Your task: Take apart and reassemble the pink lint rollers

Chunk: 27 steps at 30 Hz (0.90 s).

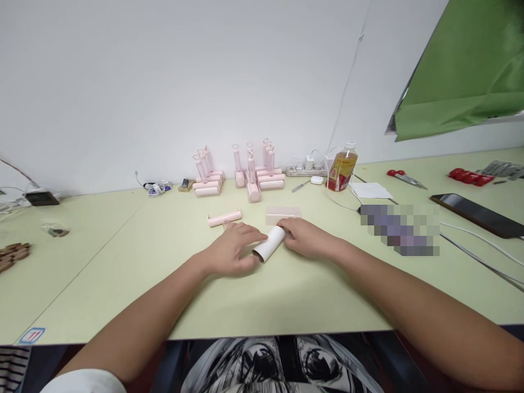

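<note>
A white hollow roll (271,243) lies slantwise on the pale green table between my hands. My right hand (305,237) grips its far end, fingers wrapped over the opening. On the other side, my left hand (234,249) is spread beside the near end, its fingertips at the roll's edge. Just beyond my left hand lies a pink roller handle piece (225,218). Behind my right hand rests a translucent pale pink cover (283,213).
Several pink lint rollers (252,188) stand along the wall. At the right are a bottle (342,168), a phone (477,214), cables and a blurred purple object (399,229). Cables (158,188) and brown pieces (13,255) lie left.
</note>
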{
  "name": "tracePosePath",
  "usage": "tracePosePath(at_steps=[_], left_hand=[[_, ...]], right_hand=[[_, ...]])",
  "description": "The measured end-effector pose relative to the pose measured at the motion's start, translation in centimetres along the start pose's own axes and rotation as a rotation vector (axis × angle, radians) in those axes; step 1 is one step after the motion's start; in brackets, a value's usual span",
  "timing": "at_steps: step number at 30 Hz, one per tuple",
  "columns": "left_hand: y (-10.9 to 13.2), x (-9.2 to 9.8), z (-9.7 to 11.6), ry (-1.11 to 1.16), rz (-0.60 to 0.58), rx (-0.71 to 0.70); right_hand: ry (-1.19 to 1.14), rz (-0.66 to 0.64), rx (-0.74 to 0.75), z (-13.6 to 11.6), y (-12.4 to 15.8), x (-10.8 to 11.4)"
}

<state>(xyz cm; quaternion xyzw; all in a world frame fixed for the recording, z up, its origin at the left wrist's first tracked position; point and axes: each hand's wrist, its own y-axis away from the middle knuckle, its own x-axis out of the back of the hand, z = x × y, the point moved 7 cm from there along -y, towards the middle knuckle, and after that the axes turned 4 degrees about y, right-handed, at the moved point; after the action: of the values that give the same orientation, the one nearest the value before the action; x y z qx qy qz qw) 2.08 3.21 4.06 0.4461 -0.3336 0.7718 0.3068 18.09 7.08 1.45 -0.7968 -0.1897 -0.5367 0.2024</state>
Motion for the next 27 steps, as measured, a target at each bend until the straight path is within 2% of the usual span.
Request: tracePosePath(at_steps=[3, 6, 10, 13, 17, 20, 23, 27], left_hand=[[-0.4, -0.7, 0.9, -0.084, 0.000, 0.026], [-0.6, -0.9, 0.3, -0.117, 0.064, 0.066], [-0.5, -0.3, -1.0, -0.017, 0.178, 0.098], [0.1, 1.1, -2.2, 0.088, 0.354, 0.213], [1.6, 3.1, -4.5, 0.327, 0.633, 0.448], [2.6, 4.0, -6.4, 0.492, 0.793, 0.575], [2.9, 4.4, -7.9, 0.609, 0.875, 0.612], [3.0, 3.9, -9.2, 0.688, 0.904, 0.653]], right_hand=[[-0.055, 0.030, 0.009, -0.2, 0.0, 0.2], [-0.106, 0.047, 0.000, -0.2, 0.0, 0.3], [-0.148, 0.047, -0.022, -0.1, -0.1, 0.2], [-0.192, 0.086, -0.080, 0.1, -0.2, 0.4], [-0.218, 0.156, -0.132, 0.4, 0.0, 1.2], [-0.193, 0.158, -0.151, 0.5, 0.0, 1.4], [-0.133, 0.157, -0.164, 0.6, -0.1, 1.5], [-0.037, 0.256, -0.218, 1.3, 0.0, 2.3]])
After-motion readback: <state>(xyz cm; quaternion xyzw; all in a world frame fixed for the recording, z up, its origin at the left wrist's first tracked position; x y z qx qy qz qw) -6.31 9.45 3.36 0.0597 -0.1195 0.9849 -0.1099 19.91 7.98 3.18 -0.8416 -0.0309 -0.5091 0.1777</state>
